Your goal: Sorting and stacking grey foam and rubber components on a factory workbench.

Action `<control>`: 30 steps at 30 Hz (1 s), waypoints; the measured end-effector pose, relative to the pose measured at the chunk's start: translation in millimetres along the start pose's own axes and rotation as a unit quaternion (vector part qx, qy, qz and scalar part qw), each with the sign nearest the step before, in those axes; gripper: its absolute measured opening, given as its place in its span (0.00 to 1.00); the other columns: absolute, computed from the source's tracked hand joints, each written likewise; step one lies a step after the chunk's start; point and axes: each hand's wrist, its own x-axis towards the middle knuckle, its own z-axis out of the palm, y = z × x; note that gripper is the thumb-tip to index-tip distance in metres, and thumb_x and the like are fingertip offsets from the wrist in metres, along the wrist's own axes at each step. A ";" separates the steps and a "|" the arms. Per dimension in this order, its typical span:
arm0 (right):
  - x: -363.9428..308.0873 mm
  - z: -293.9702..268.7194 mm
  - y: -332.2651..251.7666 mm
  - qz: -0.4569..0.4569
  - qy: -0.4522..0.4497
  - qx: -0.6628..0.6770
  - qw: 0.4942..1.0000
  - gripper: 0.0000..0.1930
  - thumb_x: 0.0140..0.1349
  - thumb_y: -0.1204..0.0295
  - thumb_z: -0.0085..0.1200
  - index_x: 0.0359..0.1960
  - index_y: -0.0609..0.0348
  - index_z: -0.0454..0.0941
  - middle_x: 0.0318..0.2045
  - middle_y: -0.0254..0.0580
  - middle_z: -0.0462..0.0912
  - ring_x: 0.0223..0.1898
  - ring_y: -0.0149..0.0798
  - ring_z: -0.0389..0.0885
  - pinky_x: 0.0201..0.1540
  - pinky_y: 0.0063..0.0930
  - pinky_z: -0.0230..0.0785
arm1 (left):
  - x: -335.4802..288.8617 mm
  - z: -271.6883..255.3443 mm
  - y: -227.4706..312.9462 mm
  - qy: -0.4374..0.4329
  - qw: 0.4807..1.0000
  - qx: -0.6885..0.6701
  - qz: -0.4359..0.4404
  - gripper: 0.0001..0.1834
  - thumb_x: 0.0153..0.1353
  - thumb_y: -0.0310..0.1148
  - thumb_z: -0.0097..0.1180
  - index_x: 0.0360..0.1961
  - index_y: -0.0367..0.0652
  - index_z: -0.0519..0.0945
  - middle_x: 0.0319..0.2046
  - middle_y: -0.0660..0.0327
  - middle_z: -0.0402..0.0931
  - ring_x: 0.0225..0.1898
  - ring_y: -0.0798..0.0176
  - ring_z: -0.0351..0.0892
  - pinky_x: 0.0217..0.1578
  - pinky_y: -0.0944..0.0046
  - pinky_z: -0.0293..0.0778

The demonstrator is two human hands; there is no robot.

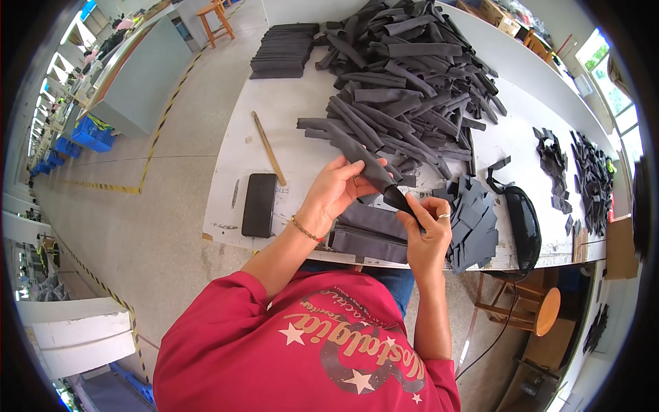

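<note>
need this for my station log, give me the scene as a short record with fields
left hand: holds a dark grey fabric strip
right hand: pinches the darker end beside it; unclear if one piece
far side of table: loose heap of dark strips, neat stack to its left
left side: wooden stick, black flat rectangular object
right of right hand: pile of flat grey pieces, then black mesh item

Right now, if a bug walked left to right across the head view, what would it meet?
Blue bins → far stool → phone-like slab → left hand → right hand → black mesh thing → rightmost scraps.
</note>
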 end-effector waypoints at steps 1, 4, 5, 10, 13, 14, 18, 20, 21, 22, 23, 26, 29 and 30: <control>0.7 0.9 0.7 -0.001 0.000 0.000 1.000 0.19 0.48 0.80 0.68 0.45 0.60 0.85 0.35 0.39 0.71 0.38 0.39 0.71 0.41 0.30 0.69 | -0.8 0.7 -0.1 0.000 1.000 0.000 0.001 0.15 0.72 0.27 0.41 0.58 0.42 0.68 0.55 0.43 0.74 0.53 0.39 0.78 0.51 0.49 0.80; 2.0 2.8 2.8 -0.061 0.015 -0.047 0.997 0.17 0.48 0.81 0.67 0.43 0.59 0.85 0.34 0.40 0.72 0.37 0.41 0.71 0.39 0.33 0.69 | -2.1 0.6 -0.2 -0.010 1.000 0.001 -0.017 0.15 0.72 0.27 0.40 0.58 0.42 0.67 0.55 0.43 0.74 0.53 0.40 0.78 0.51 0.49 0.80; 2.5 2.3 2.3 -0.077 0.024 -0.071 0.994 0.17 0.48 0.81 0.67 0.43 0.58 0.85 0.34 0.39 0.72 0.37 0.42 0.71 0.39 0.34 0.68 | -2.0 -0.5 -0.5 -0.010 1.000 -0.009 -0.022 0.16 0.71 0.26 0.39 0.59 0.42 0.67 0.55 0.42 0.74 0.53 0.40 0.78 0.51 0.49 0.80; 6.3 -0.9 1.1 -0.133 0.040 -0.121 0.983 0.18 0.47 0.81 0.67 0.42 0.57 0.85 0.33 0.39 0.72 0.37 0.43 0.71 0.38 0.35 0.68 | -3.7 -6.4 1.4 -0.020 0.999 -0.016 -0.036 0.18 0.71 0.25 0.38 0.61 0.42 0.66 0.56 0.42 0.73 0.53 0.41 0.78 0.51 0.49 0.80; 8.7 -2.6 1.2 -0.160 0.047 -0.141 0.976 0.18 0.47 0.81 0.67 0.43 0.56 0.84 0.33 0.38 0.72 0.37 0.43 0.71 0.38 0.36 0.67 | -5.1 -6.3 1.6 -0.032 0.998 -0.026 -0.043 0.19 0.71 0.25 0.38 0.62 0.42 0.65 0.56 0.41 0.73 0.52 0.42 0.79 0.51 0.47 0.79; 9.2 -2.9 1.8 -0.173 0.053 -0.162 0.970 0.18 0.48 0.81 0.66 0.44 0.55 0.84 0.33 0.37 0.72 0.37 0.42 0.71 0.38 0.36 0.67 | -6.1 -4.6 2.0 -0.045 0.998 -0.033 -0.044 0.19 0.71 0.25 0.38 0.61 0.43 0.65 0.56 0.42 0.73 0.52 0.42 0.79 0.51 0.45 0.79; 8.2 -1.4 2.6 -0.202 0.069 -0.216 0.953 0.18 0.49 0.81 0.65 0.44 0.53 0.84 0.35 0.35 0.72 0.38 0.42 0.72 0.41 0.36 0.67 | -7.4 -1.3 1.8 -0.053 0.997 -0.042 -0.040 0.18 0.72 0.27 0.39 0.61 0.44 0.66 0.55 0.42 0.73 0.52 0.43 0.79 0.51 0.41 0.78; 7.4 -0.9 4.9 -0.216 0.072 -0.228 0.947 0.18 0.49 0.80 0.65 0.43 0.53 0.84 0.35 0.35 0.72 0.39 0.42 0.72 0.42 0.36 0.67 | -8.0 0.3 3.7 -0.050 0.996 -0.050 -0.046 0.18 0.71 0.28 0.42 0.61 0.45 0.66 0.55 0.43 0.74 0.51 0.43 0.80 0.50 0.43 0.79; 6.9 -0.7 6.0 -0.230 0.075 -0.239 0.940 0.18 0.49 0.80 0.64 0.43 0.52 0.84 0.36 0.34 0.72 0.39 0.41 0.72 0.43 0.37 0.66 | -8.6 1.7 4.7 -0.047 0.996 -0.058 -0.052 0.18 0.70 0.29 0.45 0.61 0.45 0.67 0.55 0.44 0.74 0.50 0.44 0.81 0.49 0.44 0.80; 6.5 -0.2 6.7 -0.230 0.075 -0.239 0.940 0.18 0.49 0.80 0.64 0.43 0.52 0.84 0.36 0.34 0.72 0.39 0.41 0.72 0.43 0.37 0.66 | -9.8 4.6 5.3 -0.047 0.996 -0.058 -0.052 0.18 0.70 0.29 0.45 0.61 0.45 0.67 0.55 0.44 0.74 0.50 0.44 0.81 0.49 0.44 0.80; 6.0 0.3 7.2 -0.233 0.072 -0.239 0.940 0.18 0.49 0.80 0.64 0.43 0.52 0.84 0.36 0.34 0.72 0.40 0.41 0.73 0.43 0.37 0.66 | -11.3 8.7 4.8 -0.027 0.999 -0.022 -0.035 0.20 0.69 0.28 0.49 0.61 0.46 0.66 0.54 0.45 0.75 0.50 0.46 0.81 0.48 0.47 0.80; 5.9 1.3 6.0 -0.239 0.069 -0.235 0.940 0.18 0.48 0.80 0.64 0.44 0.52 0.83 0.36 0.34 0.72 0.40 0.41 0.73 0.44 0.37 0.66 | -12.6 15.2 -0.7 0.005 0.999 0.046 -0.004 0.24 0.67 0.27 0.53 0.62 0.47 0.64 0.53 0.47 0.77 0.48 0.50 0.82 0.46 0.52 0.81; 5.5 2.0 5.3 -0.238 0.074 -0.230 0.941 0.18 0.48 0.80 0.64 0.44 0.53 0.83 0.37 0.34 0.72 0.40 0.41 0.73 0.44 0.37 0.66 | -12.1 14.2 -1.8 0.007 0.997 0.078 0.007 0.27 0.66 0.25 0.54 0.64 0.47 0.62 0.52 0.48 0.78 0.48 0.53 0.83 0.46 0.56 0.80; 5.2 2.0 5.5 -0.234 0.078 -0.229 0.942 0.18 0.48 0.79 0.64 0.43 0.53 0.83 0.37 0.34 0.72 0.40 0.41 0.73 0.44 0.37 0.66 | -11.7 13.1 -2.0 -0.003 0.997 0.078 0.004 0.27 0.66 0.24 0.53 0.65 0.47 0.61 0.52 0.47 0.78 0.48 0.53 0.83 0.46 0.56 0.80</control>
